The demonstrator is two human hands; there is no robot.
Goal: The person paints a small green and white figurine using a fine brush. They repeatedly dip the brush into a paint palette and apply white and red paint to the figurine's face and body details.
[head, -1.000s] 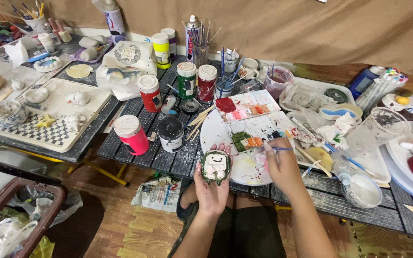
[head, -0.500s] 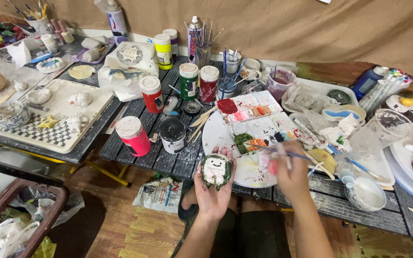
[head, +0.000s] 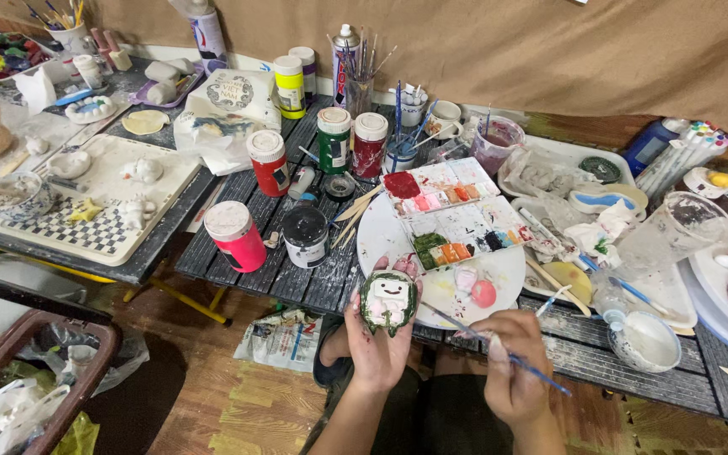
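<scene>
1. Head view, nearest the camera: the right hand [head: 511, 371] is curled shut around a thin paintbrush [head: 499, 350]. The brush's long axis runs from about 10 o'clock to 4 o'clock, its tip toward the upper left, near the figurine, and its blue handle end toward the lower right.
2. At 9 o'clock of that hand, the left hand [head: 378, 341] grips a small ceramic figurine [head: 389, 301] from below, fingers wrapped behind it. The figurine stands upright, long axis toward 12 o'clock, its white square face toward the camera with dark green paint around it.
3. Just past both hands, at 12 o'clock, a round white plate [head: 444, 265] lies on the dark slatted table [head: 238, 278]. It bears a white paint palette [head: 457, 211] with red, orange, green and black wells.
4. At 10 o'clock of the figurine stand a black jar [head: 306, 237] and a pink paint jar [head: 235, 235].
5. Farther, at 11 o'clock, red [head: 268, 163] and green [head: 334, 140] paint bottles stand upright.
6. Far left, at 9 o'clock, a checkered tray [head: 170, 190] holds unpainted white pieces.
</scene>
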